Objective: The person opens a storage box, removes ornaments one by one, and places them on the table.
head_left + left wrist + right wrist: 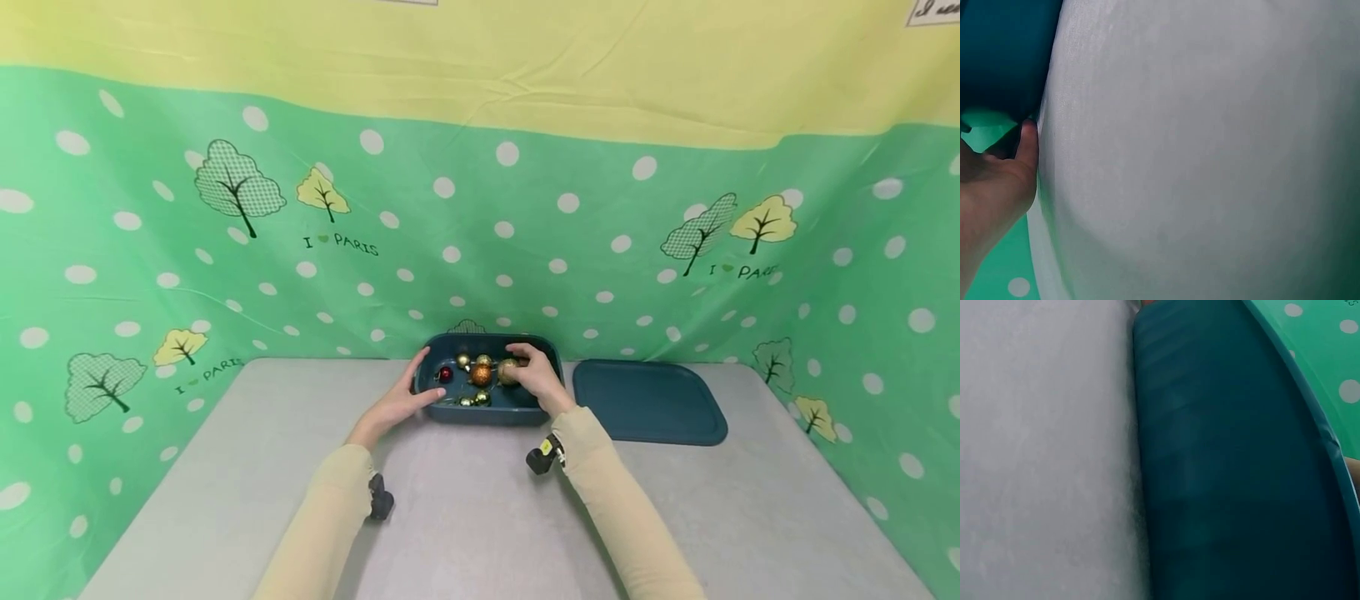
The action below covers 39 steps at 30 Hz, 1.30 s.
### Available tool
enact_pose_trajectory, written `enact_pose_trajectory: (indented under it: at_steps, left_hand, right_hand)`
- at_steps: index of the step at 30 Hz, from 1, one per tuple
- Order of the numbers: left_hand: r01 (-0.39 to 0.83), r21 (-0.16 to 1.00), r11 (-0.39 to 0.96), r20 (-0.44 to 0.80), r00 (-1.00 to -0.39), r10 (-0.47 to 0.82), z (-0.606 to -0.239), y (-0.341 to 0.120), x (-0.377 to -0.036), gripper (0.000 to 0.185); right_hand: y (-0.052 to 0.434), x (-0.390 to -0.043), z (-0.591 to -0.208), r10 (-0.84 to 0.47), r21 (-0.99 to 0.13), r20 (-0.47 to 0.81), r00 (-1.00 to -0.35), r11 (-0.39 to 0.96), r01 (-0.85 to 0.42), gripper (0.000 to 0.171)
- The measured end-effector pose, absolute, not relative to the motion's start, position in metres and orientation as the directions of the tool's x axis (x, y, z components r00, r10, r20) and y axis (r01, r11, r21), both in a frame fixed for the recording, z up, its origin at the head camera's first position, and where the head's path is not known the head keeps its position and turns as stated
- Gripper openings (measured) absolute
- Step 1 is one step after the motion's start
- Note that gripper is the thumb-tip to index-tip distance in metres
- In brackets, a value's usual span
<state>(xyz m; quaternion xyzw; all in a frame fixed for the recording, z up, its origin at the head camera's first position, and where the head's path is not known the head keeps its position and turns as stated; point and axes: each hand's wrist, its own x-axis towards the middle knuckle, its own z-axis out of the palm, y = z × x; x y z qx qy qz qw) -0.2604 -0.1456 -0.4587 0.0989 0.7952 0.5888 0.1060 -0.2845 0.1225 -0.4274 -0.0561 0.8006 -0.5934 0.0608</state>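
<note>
A dark blue plastic box [495, 415] stands at the back of the table, with several small Christmas ball ornaments inside. My left hand [393, 406] holds the box's left end, thumb over the front rim and fingers along the left side. Over the right half of the box, my right hand [534, 375] grips a glittery gold ball [509, 372], partly hidden by the fingers. An orange ball [481, 375] lies just left of it. Farther left is a red ball [445, 374], and smaller shiny gold balls [482, 398] lie around. The box's wall [1229, 456] fills much of the right wrist view.
A flat dark blue lid [648, 402] lies on the grey-white table [465, 508], just right of the box. Directly behind the box hangs a green and yellow cloth [502, 250], which also encloses both sides.
</note>
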Motion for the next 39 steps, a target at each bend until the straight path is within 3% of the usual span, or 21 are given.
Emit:
enact_pose_trajectory:
  at_steps: [11, 30, 39]
  left_hand:
    - [0.041, 0.958, 0.285, -0.044, -0.957, 0.285, -0.455, -0.145, -0.263, 0.091]
    - [0.051, 0.958, 0.282, -0.037, -0.953, 0.300, -0.454, -0.144, -0.260, 0.090]
    - [0.026, 0.961, 0.274, -0.068, -0.942, 0.328, -0.427, -0.141, -0.242, 0.090]
  right_hand:
    - [0.121, -0.287, -0.425, -0.158, -0.944, -0.010, -0.987, 0.328, -0.043, 0.031]
    - [0.125, -0.283, -0.424, -0.169, -0.959, 0.073, -0.983, 0.258, -0.116, 0.039]
    - [0.130, -0.272, -0.421, -0.148, -0.960, 0.167, -0.975, 0.202, -0.195, 0.037]
